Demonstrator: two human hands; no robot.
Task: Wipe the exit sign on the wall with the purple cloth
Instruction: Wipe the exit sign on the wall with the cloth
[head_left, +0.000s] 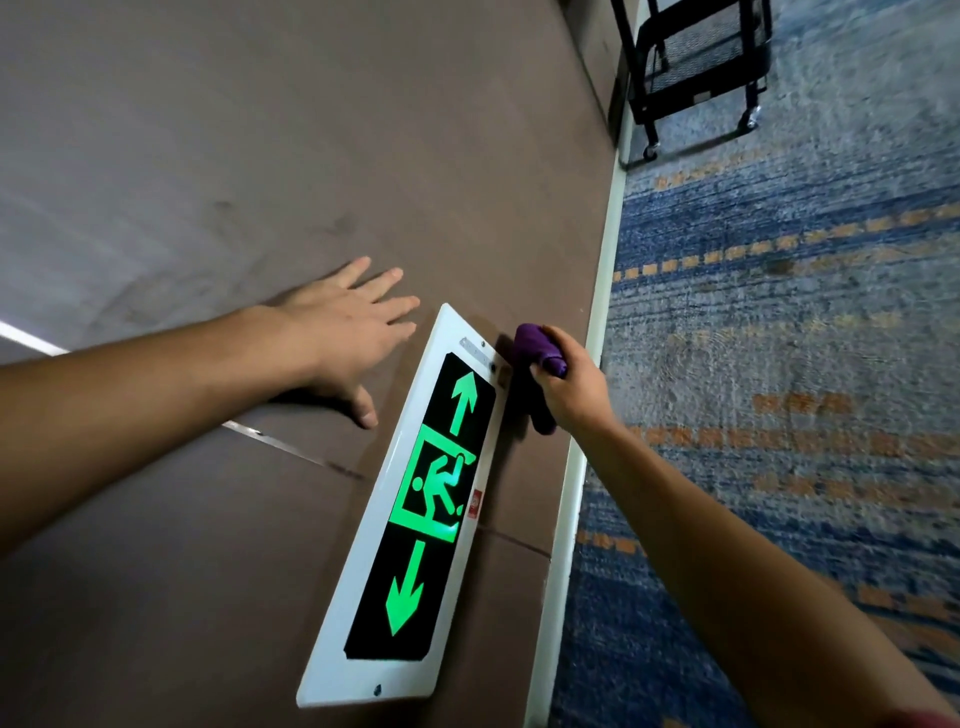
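Observation:
The exit sign (415, 499) is a long white-framed panel on the brown wall, with a black face, two green arrows and a green running figure. My right hand (571, 387) is shut on the bunched purple cloth (535, 348), which touches the wall just beside the sign's far right edge, near its top corner. My left hand (343, 332) lies flat on the wall with fingers spread, just left of the sign's far end and apart from it.
A pale baseboard (587, 415) runs between the brown wall (260, 156) and a blue carpet with orange dashes (779, 364). A black wheeled cart (696, 67) stands on the carpet by the wall, farther along.

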